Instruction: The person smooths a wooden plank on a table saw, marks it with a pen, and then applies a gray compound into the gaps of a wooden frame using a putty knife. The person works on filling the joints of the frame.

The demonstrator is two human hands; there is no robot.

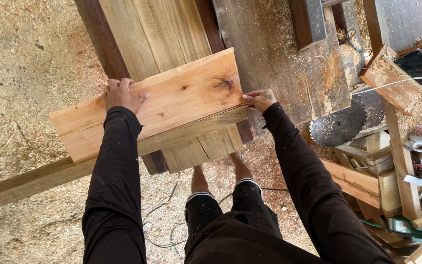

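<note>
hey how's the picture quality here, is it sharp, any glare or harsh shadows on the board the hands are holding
Head view: even, soft daylight, no glare on the pale board; the left hand and right hand at its ends look sharp, grain and knot clear. Only a faint shadow sits under the board's near edge. Wide-angle lens bends straight lines slightly near the frame edges; the sawdust floor at far left looks bright but not washed out.

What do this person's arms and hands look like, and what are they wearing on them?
Both arms are covered to the wrist by long, close-fitting black sleeves flecked with pale sawdust. The left hand and right hand are bare, with no gloves. The right hand has a small dark mark on its back. No watch or rings show.
</note>
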